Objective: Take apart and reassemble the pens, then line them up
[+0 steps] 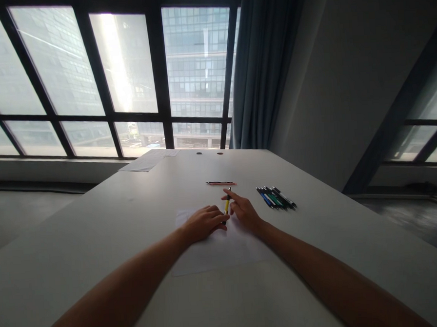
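Left grip (207, 221) pinches yellow pen (226, 205) by near end, long axis running away, slightly rightward; right grip (246, 213) beside far end, hold unclear.

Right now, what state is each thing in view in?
Yellow pen: held; tip too small to judge
Left hand: pinching pen's near end
Right hand: fingers at its far end
Sheet: flat under hands
Pen row: lying side by side
Pen pair: lying together
Papers: lying flat
Curtain: gathered aside
Window: open or shut, unclear
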The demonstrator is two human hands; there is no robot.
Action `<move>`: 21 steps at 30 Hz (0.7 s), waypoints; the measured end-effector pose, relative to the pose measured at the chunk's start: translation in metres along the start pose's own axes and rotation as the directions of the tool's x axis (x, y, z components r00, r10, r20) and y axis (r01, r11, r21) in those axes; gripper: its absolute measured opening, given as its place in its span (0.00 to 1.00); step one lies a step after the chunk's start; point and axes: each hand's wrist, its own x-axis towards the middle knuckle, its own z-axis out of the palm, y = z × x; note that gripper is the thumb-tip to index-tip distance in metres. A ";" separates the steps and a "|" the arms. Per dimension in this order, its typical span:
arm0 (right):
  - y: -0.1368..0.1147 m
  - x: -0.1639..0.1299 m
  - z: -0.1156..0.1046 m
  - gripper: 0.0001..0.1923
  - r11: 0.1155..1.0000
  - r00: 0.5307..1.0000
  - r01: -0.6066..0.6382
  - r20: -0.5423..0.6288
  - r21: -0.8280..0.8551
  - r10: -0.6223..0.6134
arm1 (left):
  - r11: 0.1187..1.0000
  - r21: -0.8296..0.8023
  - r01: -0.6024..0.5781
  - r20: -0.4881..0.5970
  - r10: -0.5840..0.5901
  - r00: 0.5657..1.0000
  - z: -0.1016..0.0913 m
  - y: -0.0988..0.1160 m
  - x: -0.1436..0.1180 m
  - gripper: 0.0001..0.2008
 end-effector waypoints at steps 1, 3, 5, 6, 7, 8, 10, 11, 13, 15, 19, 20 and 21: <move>-0.003 0.001 0.002 0.24 0.999 1.000 -0.018 -0.006 0.042 0.018 | 1.000 -0.007 -0.002 -0.002 0.002 1.000 0.000 0.000 0.000 0.16; -0.009 0.005 0.004 0.22 0.989 0.996 -0.073 -0.051 0.126 0.080 | 1.000 -0.022 0.001 0.002 0.000 1.000 0.001 0.000 -0.001 0.16; -0.010 0.013 -0.001 0.23 0.971 0.980 -0.134 -0.122 0.198 0.160 | 0.999 -0.021 0.026 0.009 -0.026 1.000 0.001 0.000 -0.002 0.18; -0.008 0.018 -0.007 0.23 0.962 0.967 -0.159 -0.160 0.222 0.197 | 0.999 -0.010 0.049 0.012 -0.049 0.999 0.002 0.000 -0.003 0.19; -0.004 0.023 -0.017 0.24 0.956 0.953 -0.181 -0.199 0.230 0.229 | 0.997 0.009 0.078 0.013 -0.078 0.997 0.002 0.000 -0.003 0.19; 0.003 0.028 -0.030 0.26 0.959 0.938 -0.198 -0.245 0.202 0.245 | 0.993 0.035 0.113 0.011 -0.114 0.993 0.002 0.000 -0.003 0.18; 0.023 0.034 -0.062 0.30 0.961 0.892 -0.264 -0.358 0.087 0.277 | 0.976 0.096 0.196 -0.002 -0.197 0.980 0.001 0.001 -0.003 0.15; 0.035 0.033 -0.081 0.32 0.946 0.848 -0.324 -0.441 0.010 0.295 | 0.963 0.125 0.240 -0.010 -0.240 0.971 0.000 0.001 -0.003 0.14; 0.063 0.026 -0.117 0.26 0.871 0.773 -0.461 -0.560 -0.173 0.298 | 0.925 0.174 0.337 -0.031 -0.337 0.941 -0.002 0.002 -0.002 0.14; 0.091 0.013 -0.148 0.18 0.752 0.744 -0.573 -0.592 -0.327 0.309 | 0.873 0.208 0.441 -0.037 -0.444 0.895 -0.005 0.003 -0.001 0.14; 0.137 -0.015 -0.179 0.22 0.567 0.680 -0.712 -0.604 -0.413 0.414 | 0.784 0.228 0.577 0.027 -0.598 0.801 -0.009 0.003 -0.001 0.20; 0.145 -0.019 -0.181 0.22 0.559 0.690 -0.711 -0.576 -0.427 0.438 | 0.785 0.212 0.582 0.050 -0.603 0.796 -0.009 0.003 -0.002 0.21; 0.151 -0.022 -0.182 0.21 0.552 0.695 -0.711 -0.550 -0.435 0.463 | 0.793 0.189 0.579 0.071 -0.599 0.797 -0.009 0.002 -0.002 0.21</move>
